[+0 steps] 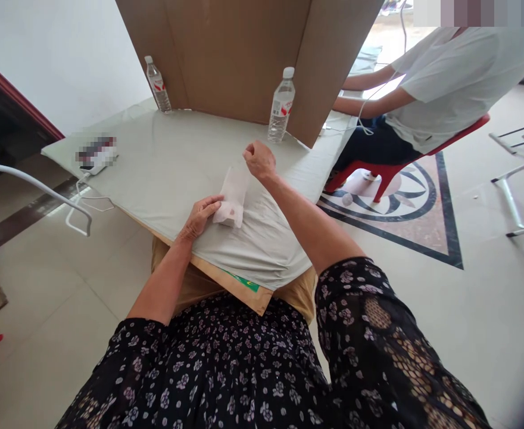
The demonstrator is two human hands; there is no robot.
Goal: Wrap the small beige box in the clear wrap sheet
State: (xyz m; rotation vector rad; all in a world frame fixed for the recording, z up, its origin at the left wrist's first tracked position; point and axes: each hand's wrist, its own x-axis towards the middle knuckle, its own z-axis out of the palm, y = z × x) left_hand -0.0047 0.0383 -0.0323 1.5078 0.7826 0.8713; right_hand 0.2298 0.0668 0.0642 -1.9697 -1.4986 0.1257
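A thin, whitish, partly see-through packet lies near the front of the cloth-covered table, with a small brownish mark on it and a boxy lower end. At its left edge, the fingertips of my left hand hold it. My right hand is raised beyond the packet and to its right, with its fingers curled closed. What these fingers hold, if anything, is hidden. Just behind my right hand stands a water bottle with a white cap, apart from the hand.
A tall cardboard panel stands across the table's back, with another water bottle at its left. A white device with a cord sits at the left edge. On the right, a person sits on a red chair.
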